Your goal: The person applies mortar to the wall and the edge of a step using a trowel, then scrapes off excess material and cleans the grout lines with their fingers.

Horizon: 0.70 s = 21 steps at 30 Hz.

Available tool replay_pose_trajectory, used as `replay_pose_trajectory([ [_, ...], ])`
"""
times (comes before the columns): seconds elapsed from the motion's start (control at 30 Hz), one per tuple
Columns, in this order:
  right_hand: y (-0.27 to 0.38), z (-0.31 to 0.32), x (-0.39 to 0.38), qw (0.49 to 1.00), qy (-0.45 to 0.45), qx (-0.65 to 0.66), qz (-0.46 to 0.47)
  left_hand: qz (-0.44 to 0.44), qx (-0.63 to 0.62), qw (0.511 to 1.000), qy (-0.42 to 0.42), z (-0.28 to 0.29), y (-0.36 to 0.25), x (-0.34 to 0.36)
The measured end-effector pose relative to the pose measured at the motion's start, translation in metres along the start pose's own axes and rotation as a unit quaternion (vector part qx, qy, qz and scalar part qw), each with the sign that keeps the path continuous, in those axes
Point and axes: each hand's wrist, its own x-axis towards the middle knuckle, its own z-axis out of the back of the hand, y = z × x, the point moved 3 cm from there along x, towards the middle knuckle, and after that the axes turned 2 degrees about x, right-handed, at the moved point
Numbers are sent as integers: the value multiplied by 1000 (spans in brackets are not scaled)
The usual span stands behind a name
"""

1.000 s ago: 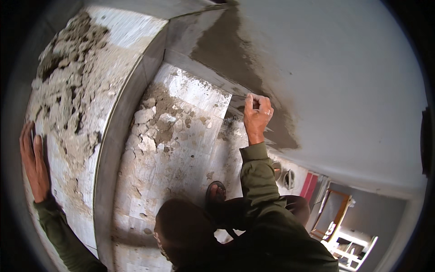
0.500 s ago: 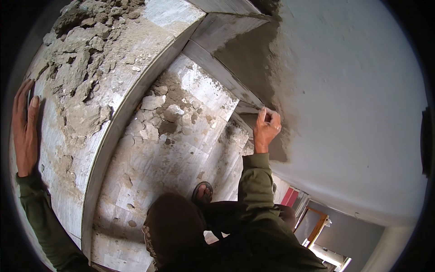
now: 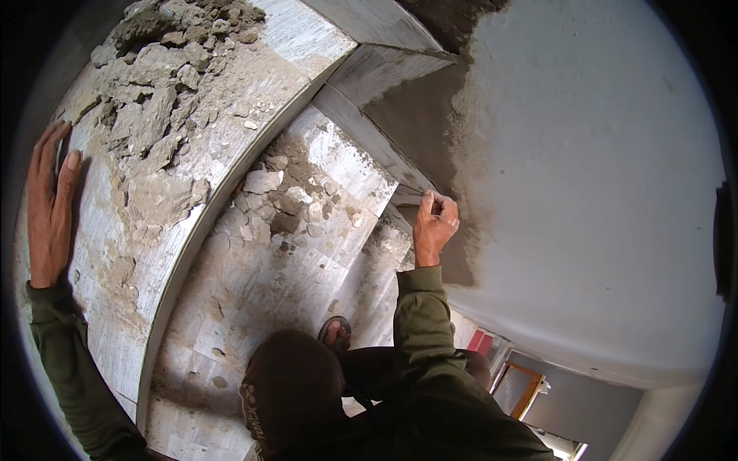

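Note:
My right hand (image 3: 434, 224) is raised to the wall, its fingers closed around a small flat tool (image 3: 406, 197) that is mostly hidden by the hand. It rests at the lower edge of a dark band of wet grey plaster (image 3: 419, 123) where the stair meets the pale wall (image 3: 584, 192). My left hand (image 3: 50, 207) lies flat with fingers spread on the upper tiled step (image 3: 231, 100), beside lumps of dried mortar rubble (image 3: 154, 92). Both sleeves are dark green.
Grey tiled steps (image 3: 254, 292) curve downward, strewn with mortar chunks and dust. My sandalled foot (image 3: 335, 332) stands on a lower step, and my knee fills the bottom middle. A wooden-framed opening (image 3: 526, 388) and a red object (image 3: 483, 342) show below right.
The view has tilted, so the steps and wall shifted in the picture. My right hand slid down along the plaster band's edge. My left hand stays flat on the upper step.

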Motion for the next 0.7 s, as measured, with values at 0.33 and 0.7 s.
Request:
replay_pose_trajectory([
  [0.33,3,-9,7,1000,15,19,18,-9,36,999,-28,-5,2,-2],
  [0.7,8,-13,10,1000,8,-9,26,-7,42,999,-33,-3,8,-5],
])
